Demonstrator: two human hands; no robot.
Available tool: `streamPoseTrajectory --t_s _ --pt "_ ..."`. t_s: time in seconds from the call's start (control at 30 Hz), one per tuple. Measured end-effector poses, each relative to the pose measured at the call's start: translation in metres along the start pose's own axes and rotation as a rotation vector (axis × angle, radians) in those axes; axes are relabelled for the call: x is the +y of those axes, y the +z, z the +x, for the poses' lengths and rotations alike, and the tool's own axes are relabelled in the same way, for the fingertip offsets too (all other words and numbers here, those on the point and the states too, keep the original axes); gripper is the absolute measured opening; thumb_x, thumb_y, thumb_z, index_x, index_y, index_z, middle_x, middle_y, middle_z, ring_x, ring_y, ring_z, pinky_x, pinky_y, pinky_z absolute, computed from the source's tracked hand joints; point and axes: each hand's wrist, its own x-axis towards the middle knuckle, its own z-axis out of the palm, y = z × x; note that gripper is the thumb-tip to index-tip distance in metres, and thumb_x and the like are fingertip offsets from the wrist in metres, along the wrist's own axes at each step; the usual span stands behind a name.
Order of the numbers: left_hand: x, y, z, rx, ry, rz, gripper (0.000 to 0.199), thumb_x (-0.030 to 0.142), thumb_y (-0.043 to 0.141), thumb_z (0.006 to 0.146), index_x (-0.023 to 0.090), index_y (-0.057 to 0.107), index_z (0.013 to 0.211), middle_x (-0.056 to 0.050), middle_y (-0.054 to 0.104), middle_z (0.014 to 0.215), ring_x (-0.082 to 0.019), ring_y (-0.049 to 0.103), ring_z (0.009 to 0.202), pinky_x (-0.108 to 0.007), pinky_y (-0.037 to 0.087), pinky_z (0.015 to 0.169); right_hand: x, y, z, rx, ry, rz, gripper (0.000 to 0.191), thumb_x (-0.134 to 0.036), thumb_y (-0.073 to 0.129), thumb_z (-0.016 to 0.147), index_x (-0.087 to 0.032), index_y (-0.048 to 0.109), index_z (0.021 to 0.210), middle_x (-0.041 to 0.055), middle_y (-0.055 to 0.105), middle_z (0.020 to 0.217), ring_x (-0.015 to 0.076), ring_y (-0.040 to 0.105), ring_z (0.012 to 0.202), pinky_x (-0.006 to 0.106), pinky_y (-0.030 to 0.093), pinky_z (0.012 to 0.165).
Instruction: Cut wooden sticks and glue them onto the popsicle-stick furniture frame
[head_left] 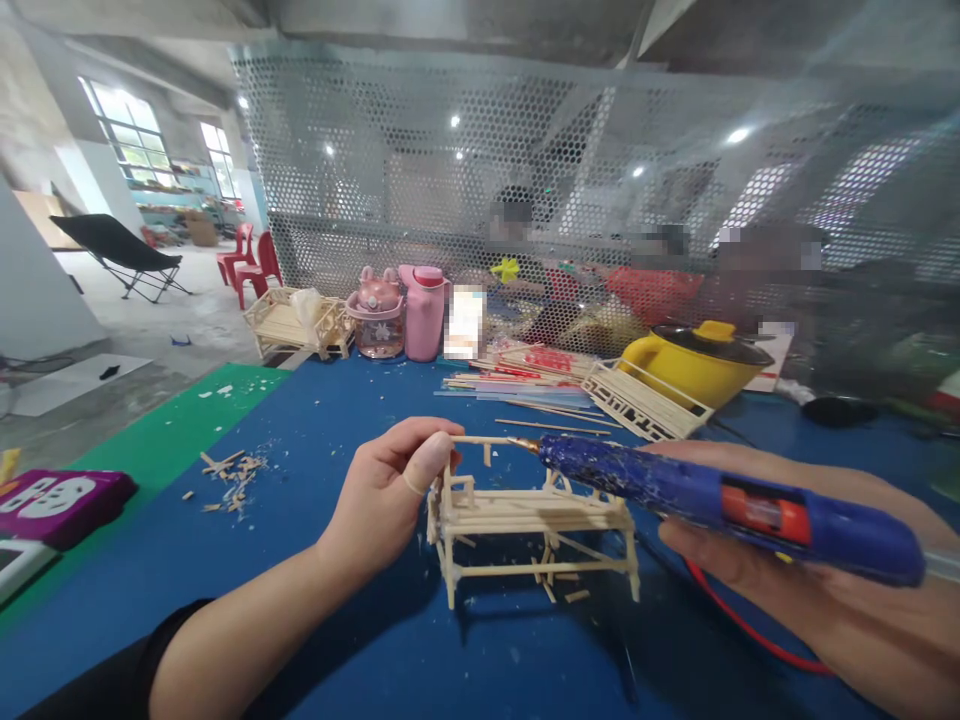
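Note:
My left hand [390, 470] is closed, thumb and fingers pinching one end of a thin wooden stick [480, 440] at the left end of a miniature wooden bench [532, 515]. A short stick piece hangs below that stick. The bench, built from thin sticks, stands upright on the blue tabletop. Wrapped round a blue hot glue gun [675, 490] with a red window, my right hand [795, 580] is partly hidden behind it. The gun's metal nozzle points left and meets the stick's right end, above the bench seat; whether it touches cannot be made out.
Stick scraps [231, 480] lie on the blue table [300, 600] at left. Behind are another stick bench [296, 325], a pink bottle [424, 315], loose sticks [525, 365], a stick frame [645, 400] and a yellow pot [694, 365]. A perforated screen [420, 160] stands beyond; people sit behind it.

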Motion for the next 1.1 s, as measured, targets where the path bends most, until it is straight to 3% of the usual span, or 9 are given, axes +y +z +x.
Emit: streamPoseTrajectory --t_s 0.1,0.43,0.73,0.9,1.1 --pt "-0.001 0.0 0.0 0.004 0.002 0.005 0.031 0.043 0.056 0.081 0.016 0.067 0.09 -0.004 0.064 0.073 -0.014 0.057 0.066 -0.025 0.047 0.062 0.002 0.0 0.001 -0.151 -0.118 -0.032 0.03 -0.046 0.065 0.073 -0.036 0.067 0.102 -0.0028 0.074 0.079 0.0194 0.07 0.059 0.023 0.058 0.049" --pt "-0.002 0.0 -0.001 0.005 0.017 0.02 0.028 0.042 0.056 0.082 0.017 0.067 0.089 -0.002 0.063 0.071 -0.013 0.056 0.066 -0.024 0.046 0.063 0.0 0.01 -0.004 -0.154 -0.119 -0.041 0.026 -0.041 0.065 0.076 -0.037 0.063 0.101 -0.0069 0.073 0.09 0.0169 0.071 0.071 0.021 0.06 0.062" --pt "-0.003 -0.001 0.001 0.007 0.023 0.028 0.029 0.043 0.056 0.081 0.017 0.067 0.089 -0.003 0.064 0.072 -0.014 0.058 0.068 -0.025 0.046 0.064 -0.006 0.013 0.003 -0.151 -0.174 -0.045 0.018 -0.039 0.062 0.077 -0.031 0.067 0.092 -0.002 0.073 0.078 0.0193 0.069 0.06 0.025 0.058 0.051" --pt "-0.002 -0.001 0.001 0.0 0.017 0.017 0.029 0.043 0.056 0.082 0.017 0.067 0.09 -0.002 0.063 0.072 -0.013 0.057 0.067 -0.024 0.045 0.064 -0.005 0.014 0.0 -0.146 -0.173 -0.042 0.014 -0.038 0.063 0.078 -0.033 0.064 0.091 -0.0057 0.072 0.072 0.0145 0.066 0.053 0.02 0.052 0.043" --pt "-0.003 -0.001 0.0 -0.003 0.016 0.018 0.028 0.043 0.057 0.082 0.018 0.067 0.09 -0.002 0.064 0.073 -0.012 0.057 0.069 -0.023 0.045 0.066 -0.004 0.013 -0.001 -0.141 -0.177 -0.055 0.017 -0.038 0.064 0.077 -0.035 0.064 0.094 -0.0051 0.07 0.067 0.0139 0.059 0.042 0.022 0.045 0.032"
